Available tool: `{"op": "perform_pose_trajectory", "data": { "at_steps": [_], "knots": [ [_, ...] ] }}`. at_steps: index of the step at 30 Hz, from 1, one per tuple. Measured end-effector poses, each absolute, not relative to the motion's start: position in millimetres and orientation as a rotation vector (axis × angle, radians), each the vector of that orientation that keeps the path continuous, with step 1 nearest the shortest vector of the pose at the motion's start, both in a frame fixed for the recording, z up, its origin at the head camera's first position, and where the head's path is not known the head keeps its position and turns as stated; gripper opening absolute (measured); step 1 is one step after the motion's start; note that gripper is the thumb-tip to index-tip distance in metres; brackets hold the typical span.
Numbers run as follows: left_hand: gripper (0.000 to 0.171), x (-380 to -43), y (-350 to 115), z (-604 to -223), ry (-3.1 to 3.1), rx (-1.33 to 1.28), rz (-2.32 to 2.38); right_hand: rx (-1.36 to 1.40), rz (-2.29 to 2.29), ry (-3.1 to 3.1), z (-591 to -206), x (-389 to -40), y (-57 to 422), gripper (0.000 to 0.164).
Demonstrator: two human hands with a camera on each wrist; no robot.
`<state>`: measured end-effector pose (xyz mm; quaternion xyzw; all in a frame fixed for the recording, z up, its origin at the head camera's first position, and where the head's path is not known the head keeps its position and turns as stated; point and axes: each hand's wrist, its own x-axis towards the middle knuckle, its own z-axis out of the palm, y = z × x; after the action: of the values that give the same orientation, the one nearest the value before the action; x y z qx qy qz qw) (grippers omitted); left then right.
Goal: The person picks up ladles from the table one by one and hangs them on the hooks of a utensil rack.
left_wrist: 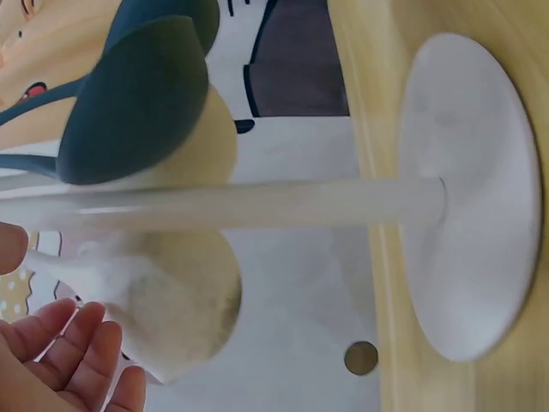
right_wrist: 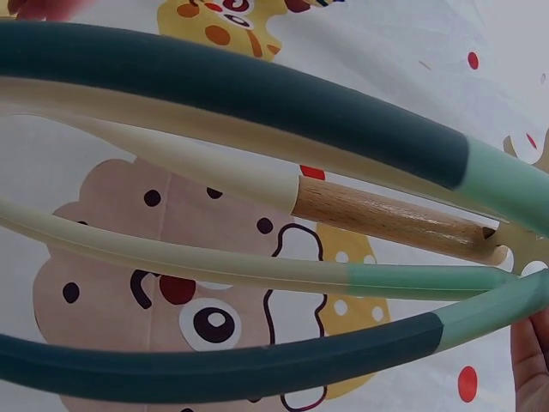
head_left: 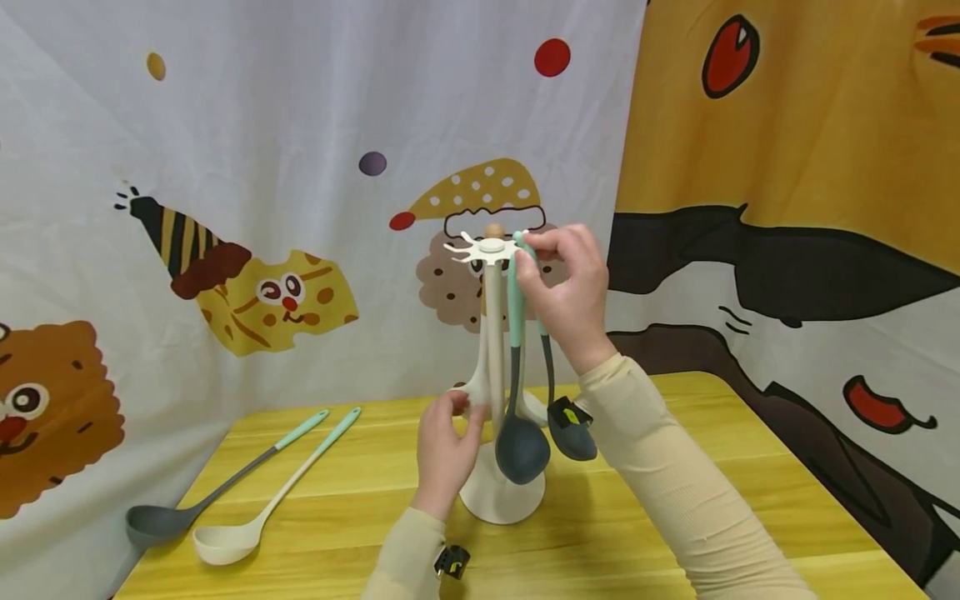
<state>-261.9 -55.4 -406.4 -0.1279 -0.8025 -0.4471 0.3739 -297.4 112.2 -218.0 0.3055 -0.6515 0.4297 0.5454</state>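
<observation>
A cream utensil stand [head_left: 495, 358] with a hooked top disc [head_left: 491, 247] stands upright on the table. At that disc my right hand [head_left: 573, 287] pinches the upper mint handle of a grey spoon [head_left: 572, 437], whose head hangs to the right. Another grey spoon [head_left: 522, 450] with a mint handle hangs in front. My left hand [head_left: 447, 446] is beside the white head of a wooden-handled spoon [left_wrist: 171, 300] hanging at the left; its fingers [left_wrist: 81, 343] are loosely bent near that head, and contact is unclear. Behind the grey spoons hangs a cream utensil [right_wrist: 214, 262] with a mint handle.
A grey ladle [head_left: 161, 523] and a cream ladle [head_left: 227, 543], both mint-handled, lie on the left of the wooden table [head_left: 360, 500]. The stand's round base [head_left: 502, 496] rests at the middle. A printed curtain [head_left: 315, 108] hangs close behind the table.
</observation>
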Motion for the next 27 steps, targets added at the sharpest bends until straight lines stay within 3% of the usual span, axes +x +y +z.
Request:
{"op": "perform_pose_trajectory", "data": {
  "at_steps": [10, 27],
  "knots": [
    [0.032, -263, -75, -412, -2.123, -0.267, -1.069, 0.721, 1.025, -1.548, -217, -295, 111, 0.027],
    [0.063, -268, -104, -427, -2.339, -0.249, -0.907, 0.722, 1.025, -1.547, -217, -295, 110, 0.026]
  ]
}}
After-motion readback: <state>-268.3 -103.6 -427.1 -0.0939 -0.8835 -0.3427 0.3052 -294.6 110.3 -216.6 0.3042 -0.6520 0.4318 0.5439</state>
